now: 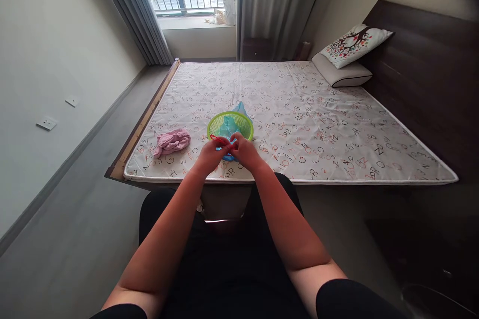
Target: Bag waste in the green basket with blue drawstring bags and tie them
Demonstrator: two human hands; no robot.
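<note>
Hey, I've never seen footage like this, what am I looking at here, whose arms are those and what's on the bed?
This is one picture from a camera worn on a person's head, looking forward and down, so the two bare arms are the wearer's own. There is no machine. The left hand and right hand meet at the near edge of a bed with a letter-printed cover. Together they pinch something small and red; I cannot tell what it is. Just behind them sits a green basket holding light blue fabric. A crumpled pink cloth lies to the left, and two pillows lie at the headboard.

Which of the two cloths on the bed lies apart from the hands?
The pink cloth, crumpled alone left of the green basket. The blue cloth lies in the basket, at the hands.
</note>
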